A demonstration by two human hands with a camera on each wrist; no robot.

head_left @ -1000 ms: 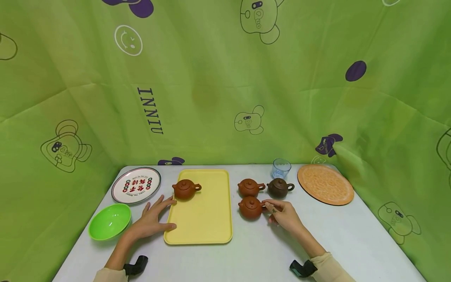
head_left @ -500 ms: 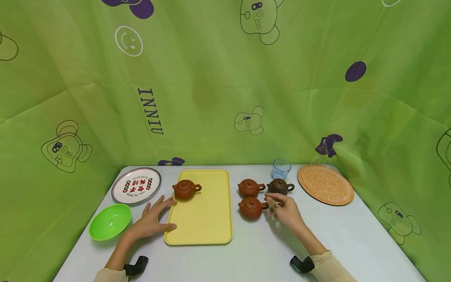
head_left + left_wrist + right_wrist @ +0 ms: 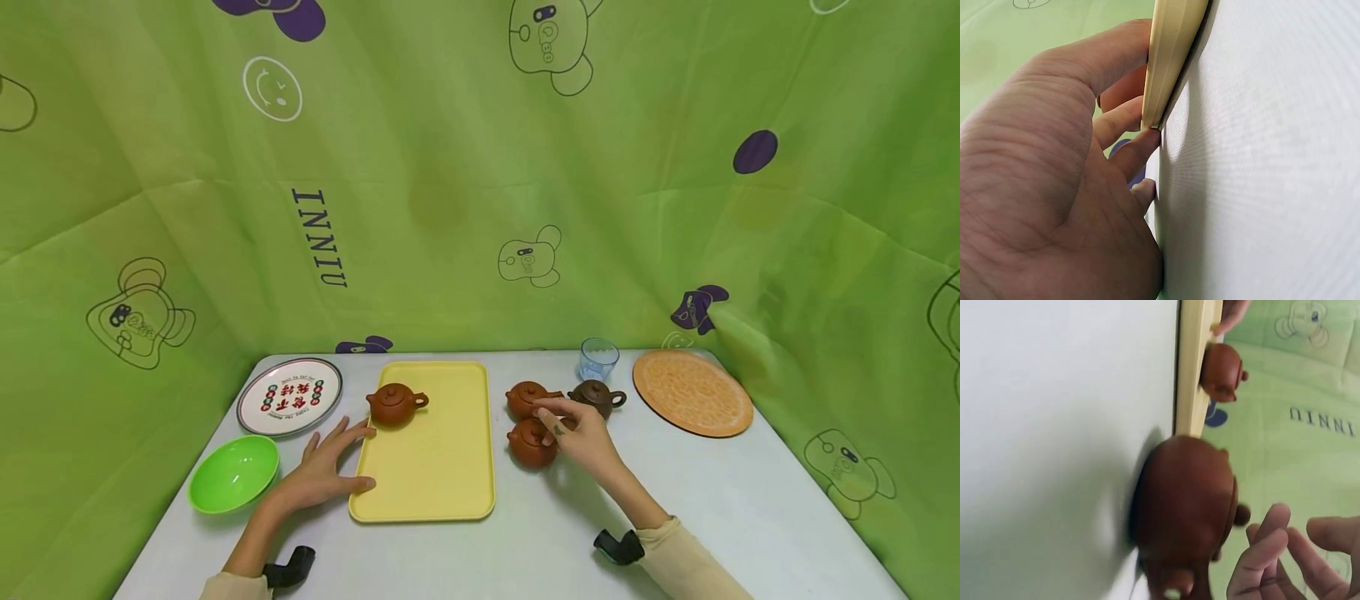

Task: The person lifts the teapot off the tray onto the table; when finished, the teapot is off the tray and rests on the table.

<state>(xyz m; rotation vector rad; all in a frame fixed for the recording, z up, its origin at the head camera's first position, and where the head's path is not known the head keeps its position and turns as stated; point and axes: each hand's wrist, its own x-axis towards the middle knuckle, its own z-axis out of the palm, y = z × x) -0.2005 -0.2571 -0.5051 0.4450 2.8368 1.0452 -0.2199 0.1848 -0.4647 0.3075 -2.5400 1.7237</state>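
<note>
A lidded red-brown teapot (image 3: 529, 450) stands near the yellow tray (image 3: 431, 477).

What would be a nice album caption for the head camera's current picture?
Left fingers touch a yellow tray bearing one teapot, while right fingers hover over another teapot.

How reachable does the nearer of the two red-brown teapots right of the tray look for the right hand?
Likely yes: the right hand hovers close by the teapot, and the right wrist view shows nothing between the fingers and the lid knob.
</note>
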